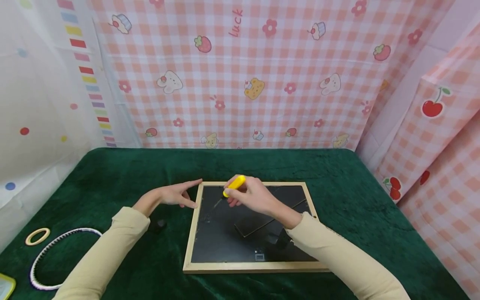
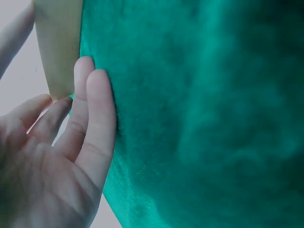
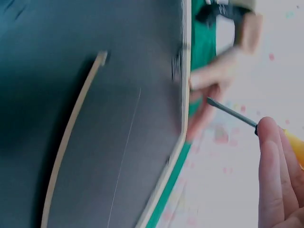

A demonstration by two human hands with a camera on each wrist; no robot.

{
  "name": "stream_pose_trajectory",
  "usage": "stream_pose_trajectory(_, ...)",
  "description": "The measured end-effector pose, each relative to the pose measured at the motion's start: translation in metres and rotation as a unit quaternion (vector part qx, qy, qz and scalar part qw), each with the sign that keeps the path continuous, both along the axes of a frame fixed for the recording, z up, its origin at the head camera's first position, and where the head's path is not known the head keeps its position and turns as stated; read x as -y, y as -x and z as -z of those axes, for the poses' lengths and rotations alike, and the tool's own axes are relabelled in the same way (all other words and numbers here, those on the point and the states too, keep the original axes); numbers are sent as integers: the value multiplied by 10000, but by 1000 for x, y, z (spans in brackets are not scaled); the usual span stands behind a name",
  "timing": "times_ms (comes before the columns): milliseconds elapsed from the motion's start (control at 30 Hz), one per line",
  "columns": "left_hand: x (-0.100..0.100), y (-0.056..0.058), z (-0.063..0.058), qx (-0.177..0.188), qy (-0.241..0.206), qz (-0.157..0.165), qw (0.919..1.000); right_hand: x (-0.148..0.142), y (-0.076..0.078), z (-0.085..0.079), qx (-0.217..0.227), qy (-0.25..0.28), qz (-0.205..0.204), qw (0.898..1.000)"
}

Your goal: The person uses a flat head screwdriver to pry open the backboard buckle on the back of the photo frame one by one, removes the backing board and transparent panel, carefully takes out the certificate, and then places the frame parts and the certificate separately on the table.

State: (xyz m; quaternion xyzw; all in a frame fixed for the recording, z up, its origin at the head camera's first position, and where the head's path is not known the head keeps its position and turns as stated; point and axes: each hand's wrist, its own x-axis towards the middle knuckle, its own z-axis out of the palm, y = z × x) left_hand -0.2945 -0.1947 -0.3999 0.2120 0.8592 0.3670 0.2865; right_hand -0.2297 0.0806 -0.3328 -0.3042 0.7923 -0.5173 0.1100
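Observation:
A picture frame (image 1: 210, 266) with a pale wooden border and a black back panel (image 1: 225, 233) lies back side up on green cloth. My left hand (image 1: 173, 194) rests at its far left corner, index finger stretched along the corner and thumb on the left border. In the left wrist view the fingers (image 2: 99, 104) are nearly straight beside the wood edge (image 2: 59, 47). My right hand (image 1: 252, 196) grips a screwdriver (image 1: 236, 183) by its yellow handle, over the panel's left part. Its flat metal tip (image 3: 211, 101) points toward the left border.
A thin-edged support leg (image 3: 71, 123) stands out from the panel. On the cloth at left are a white ring-shaped hoop (image 1: 45, 254), a small yellow ring (image 1: 37, 236), a dark round knob (image 1: 161, 223) and a yellow-edged object (image 1: 9, 287). A patterned curtain (image 1: 240, 83) hangs behind.

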Motion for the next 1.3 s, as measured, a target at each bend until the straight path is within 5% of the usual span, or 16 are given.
stream_pose_trajectory(100,1,-4,2,-88,-130,-64,9999,-22,4,-7,244,69,366,9990)
stream_pose_trajectory(400,-1,-27,0,-942,-24,-297,9951,-108,49,18,928,50,1565,9833)
stream_pose_trajectory(633,-19,-80,-21,-1024,1288,-64,9863,-165,71,42,1507,-524,2281,9605)
stream_pose_trajectory(767,-40,-111,-30,-980,2208,194,9702,-178,77,54,2021,-108,2077,9570)
stream_pose_trajectory(900,-55,-130,-31,-1174,2614,304,9576,-183,78,58,2235,76,1789,9581)
stream_pose_trajectory(1100,-54,-132,-27,-1822,2601,361,9476,-188,73,60,2247,155,1768,9581)
stream_pose_trajectory(1300,-31,-109,-23,-2426,2181,144,9452,-206,58,58,2266,-159,1682,9592)
